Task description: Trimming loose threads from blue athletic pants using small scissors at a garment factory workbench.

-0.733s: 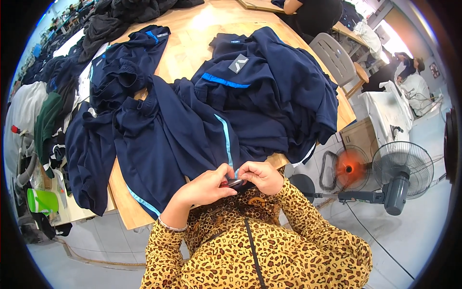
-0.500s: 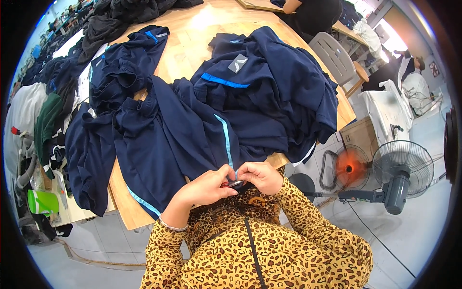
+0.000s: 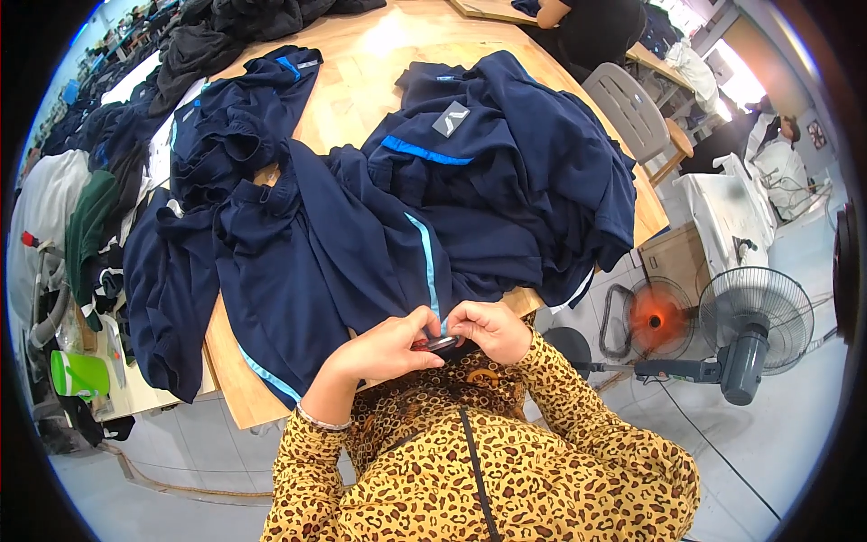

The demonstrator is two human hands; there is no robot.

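Observation:
Navy trousers (image 3: pixel 307 244) with light-blue side stripes lie over the table's near edge, one leg's hem drawn up to my hands. Between the thumb and fingers of my left hand (image 3: pixel 388 348) is a small pair of thread snips (image 3: pixel 440 343), a metal tool with a red part, mostly covered by the fingers. My right hand (image 3: pixel 492 330) is closed in a pinch on the trouser hem, at the lower end of the light-blue stripe (image 3: pixel 426 257). Both hands almost touch, close to my body. Exactly where the snips' tips meet the cloth is hidden.
More navy garments (image 3: pixel 506 163) are heaped on the wooden table (image 3: pixel 352 99). Dark clothes (image 3: pixel 235 36) pile up behind at left, near a green container (image 3: pixel 79 375). To the right stand a grey fan (image 3: pixel 754 325), a glowing orange heater (image 3: pixel 655 318) and a chair (image 3: pixel 628 108). A person sits beyond the table.
My hands stay nearly in place, still at the hem. The metal snips show a little more between the fingers. The garments lie as before.

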